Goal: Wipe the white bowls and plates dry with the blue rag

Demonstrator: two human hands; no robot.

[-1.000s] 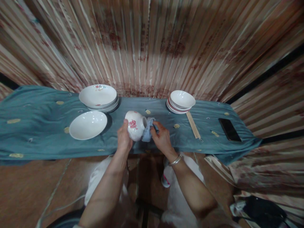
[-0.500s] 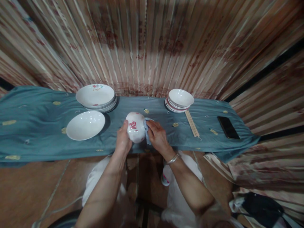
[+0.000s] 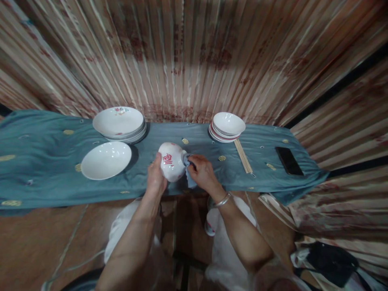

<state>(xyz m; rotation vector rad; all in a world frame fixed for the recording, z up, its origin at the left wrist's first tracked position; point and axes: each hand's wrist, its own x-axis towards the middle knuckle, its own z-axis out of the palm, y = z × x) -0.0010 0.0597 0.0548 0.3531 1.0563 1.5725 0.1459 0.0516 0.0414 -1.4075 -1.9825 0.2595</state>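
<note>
My left hand (image 3: 155, 176) grips a white bowl (image 3: 171, 171) by its left side, above the front part of the table. The bowl is tipped on its side, with red lettering on its outer wall facing me and its foot pointing right. Bunched in the fingers of my right hand (image 3: 203, 173) is a light blue cloth (image 3: 190, 178), pressed against the foot of the bowl. A silver bangle circles my right wrist. The inside of the bowl is hidden from me.
On the blue tablecloth (image 3: 169, 131) stand a stack of large plates (image 3: 118, 123), a single shallow white dish (image 3: 106, 161) and a stack of small bowls (image 3: 228, 124). Chopsticks (image 3: 243, 157) and a black phone (image 3: 289, 161) lie to the right. A pleated curtain (image 3: 188, 60) hangs behind.
My right hand has shifted slightly around the foot of the bowl, and more of the cloth hangs below the fingers. The whole view has slid a little left.
</note>
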